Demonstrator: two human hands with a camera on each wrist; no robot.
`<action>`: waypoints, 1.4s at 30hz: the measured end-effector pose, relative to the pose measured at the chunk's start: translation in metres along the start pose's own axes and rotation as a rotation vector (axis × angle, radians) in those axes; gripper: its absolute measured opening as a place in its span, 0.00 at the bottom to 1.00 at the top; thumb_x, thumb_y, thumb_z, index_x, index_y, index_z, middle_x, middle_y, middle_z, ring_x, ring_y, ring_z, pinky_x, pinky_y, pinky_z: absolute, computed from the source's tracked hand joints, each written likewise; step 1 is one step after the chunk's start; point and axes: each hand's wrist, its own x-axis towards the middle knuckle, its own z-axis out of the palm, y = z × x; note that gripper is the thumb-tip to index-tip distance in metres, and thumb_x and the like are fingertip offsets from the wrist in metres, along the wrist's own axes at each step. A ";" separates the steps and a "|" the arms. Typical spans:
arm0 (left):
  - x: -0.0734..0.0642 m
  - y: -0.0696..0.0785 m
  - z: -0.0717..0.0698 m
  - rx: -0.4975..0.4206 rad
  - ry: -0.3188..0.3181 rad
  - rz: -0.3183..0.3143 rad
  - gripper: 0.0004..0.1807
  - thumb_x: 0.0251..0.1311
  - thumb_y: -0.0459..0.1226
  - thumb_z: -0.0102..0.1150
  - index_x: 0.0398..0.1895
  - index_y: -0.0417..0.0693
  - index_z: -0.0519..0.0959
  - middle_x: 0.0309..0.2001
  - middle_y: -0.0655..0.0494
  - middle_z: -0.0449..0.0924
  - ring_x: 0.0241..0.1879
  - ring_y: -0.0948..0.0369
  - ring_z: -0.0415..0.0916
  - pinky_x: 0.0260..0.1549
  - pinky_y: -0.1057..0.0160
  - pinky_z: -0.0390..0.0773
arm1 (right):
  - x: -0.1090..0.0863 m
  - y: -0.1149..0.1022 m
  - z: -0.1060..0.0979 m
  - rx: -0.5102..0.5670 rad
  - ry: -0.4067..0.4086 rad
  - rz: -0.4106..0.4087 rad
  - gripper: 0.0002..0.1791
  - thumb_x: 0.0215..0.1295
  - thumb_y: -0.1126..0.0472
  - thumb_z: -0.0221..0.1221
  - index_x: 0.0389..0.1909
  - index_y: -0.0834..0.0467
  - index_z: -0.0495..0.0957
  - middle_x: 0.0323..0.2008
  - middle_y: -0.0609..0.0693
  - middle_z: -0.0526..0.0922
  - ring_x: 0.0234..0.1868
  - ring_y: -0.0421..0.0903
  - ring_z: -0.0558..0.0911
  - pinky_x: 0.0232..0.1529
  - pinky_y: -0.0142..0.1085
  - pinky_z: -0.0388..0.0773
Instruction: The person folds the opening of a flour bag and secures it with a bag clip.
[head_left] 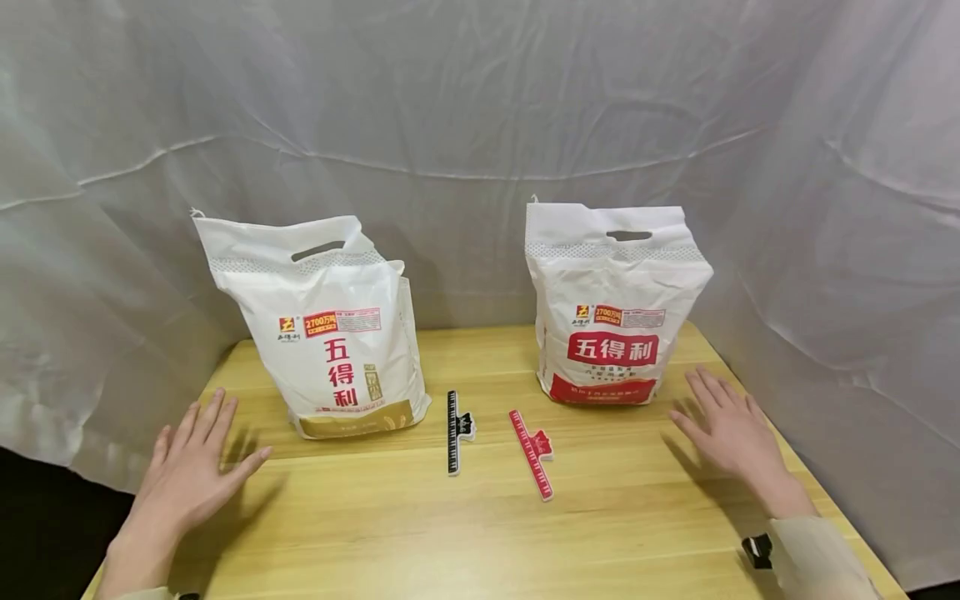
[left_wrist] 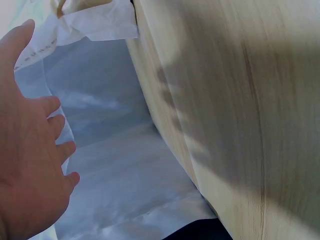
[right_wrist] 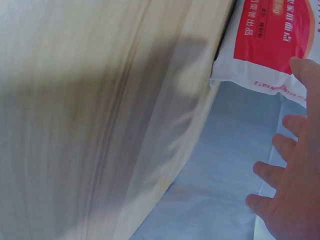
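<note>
Two white flour bags with cut-out handles stand upright on the wooden table. The left flour bag (head_left: 337, 333) has a gold band along its bottom; the right flour bag (head_left: 615, 308) has red label panels. Between and in front of them lie a black clip (head_left: 453, 433) and a red clip (head_left: 534, 454), both with a piano-key pattern. My left hand (head_left: 187, 475) is held over the table's left side, fingers spread, in front of the gold-banded bag. Over the right side, my right hand (head_left: 735, 433) has its fingers extended near the red-labelled bag. Neither hand holds anything.
Grey-white cloth (head_left: 465, 125) hangs behind the table and along both sides. The wooden table (head_left: 420, 533) reaches toward the viewer, its right edge close to my right forearm. A dark area (head_left: 45, 525) shows beyond its left edge.
</note>
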 end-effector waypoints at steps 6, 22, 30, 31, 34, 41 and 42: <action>-0.003 0.004 -0.004 0.009 0.045 0.013 0.54 0.71 0.64 0.51 0.85 0.45 0.39 0.84 0.49 0.26 0.81 0.39 0.25 0.72 0.31 0.24 | -0.003 -0.002 -0.003 0.025 0.068 -0.020 0.46 0.77 0.37 0.53 0.82 0.62 0.52 0.80 0.66 0.54 0.74 0.75 0.58 0.69 0.74 0.47; -0.005 0.026 -0.026 -0.071 0.369 0.157 0.43 0.65 0.51 0.65 0.75 0.36 0.64 0.82 0.45 0.52 0.73 0.35 0.58 0.74 0.34 0.47 | -0.011 -0.032 -0.014 0.142 0.389 -0.068 0.36 0.73 0.49 0.61 0.76 0.60 0.66 0.74 0.63 0.68 0.69 0.70 0.69 0.69 0.62 0.62; 0.004 0.046 -0.035 -0.116 0.630 0.271 0.42 0.66 0.66 0.53 0.61 0.36 0.78 0.68 0.42 0.75 0.58 0.35 0.74 0.54 0.34 0.68 | -0.005 -0.059 -0.023 0.234 0.638 -0.179 0.31 0.69 0.49 0.62 0.66 0.64 0.76 0.62 0.65 0.79 0.61 0.68 0.76 0.72 0.45 0.66; 0.006 0.049 -0.036 -0.117 0.667 0.286 0.43 0.66 0.67 0.50 0.59 0.36 0.79 0.65 0.42 0.77 0.56 0.36 0.75 0.54 0.36 0.69 | -0.003 -0.063 -0.024 0.252 0.665 -0.195 0.30 0.70 0.48 0.60 0.64 0.65 0.77 0.60 0.65 0.80 0.60 0.68 0.77 0.72 0.39 0.64; 0.014 0.059 -0.040 -0.121 0.756 0.329 0.40 0.68 0.65 0.50 0.56 0.37 0.82 0.59 0.42 0.82 0.52 0.38 0.78 0.54 0.41 0.72 | 0.002 -0.075 -0.027 0.299 0.721 -0.240 0.31 0.73 0.44 0.57 0.60 0.67 0.78 0.56 0.66 0.82 0.56 0.66 0.78 0.71 0.26 0.59; 0.032 0.080 -0.051 -0.126 0.801 0.412 0.31 0.71 0.55 0.50 0.54 0.36 0.83 0.55 0.40 0.83 0.50 0.39 0.79 0.48 0.38 0.72 | 0.022 -0.105 -0.031 0.405 0.796 -0.337 0.28 0.69 0.51 0.60 0.58 0.70 0.79 0.52 0.65 0.83 0.49 0.61 0.80 0.61 0.21 0.62; 0.035 0.082 -0.053 -0.128 0.798 0.422 0.31 0.71 0.54 0.50 0.55 0.36 0.83 0.55 0.40 0.82 0.51 0.39 0.79 0.48 0.37 0.72 | 0.024 -0.110 -0.032 0.416 0.797 -0.344 0.27 0.69 0.52 0.60 0.57 0.70 0.78 0.51 0.65 0.83 0.49 0.61 0.80 0.60 0.21 0.63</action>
